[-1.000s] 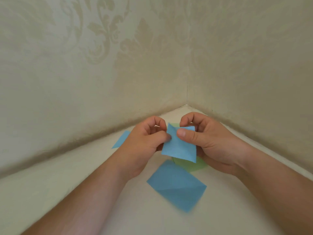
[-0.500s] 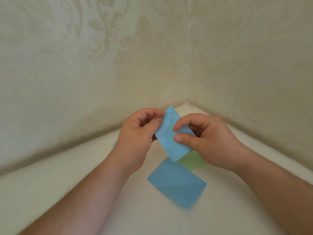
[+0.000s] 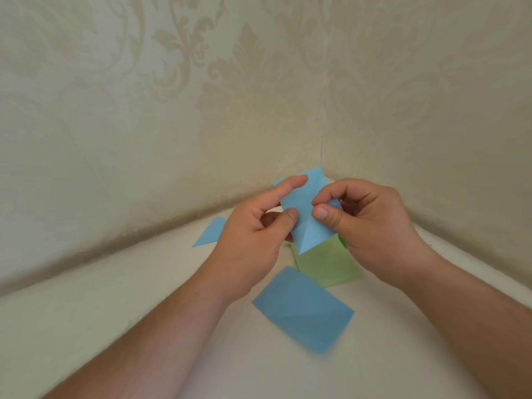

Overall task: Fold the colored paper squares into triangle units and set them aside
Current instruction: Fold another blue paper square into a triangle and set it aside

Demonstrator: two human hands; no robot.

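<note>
- Step in hand, as I judge it: folding a blue paper square [image 3: 306,217], held in the air above the surface [image 3: 115,326].
- Left hand [image 3: 253,243] pinches its left edge, thumb against fingers [image 3: 290,182]; right hand [image 3: 371,226] pinches the right side.
- Next likely needs corners matched, then a pressed crease.

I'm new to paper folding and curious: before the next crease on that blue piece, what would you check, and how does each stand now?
1. Left hand grips the held blue paper: ok.
2. Right hand pinches it too: ok.
3. Paper held above the table: ok.
4. Edges lined up: cannot tell.
5. Blue sheet and green sheet lie ready: ok.
6. Blue triangle set aside: ok.
</note>
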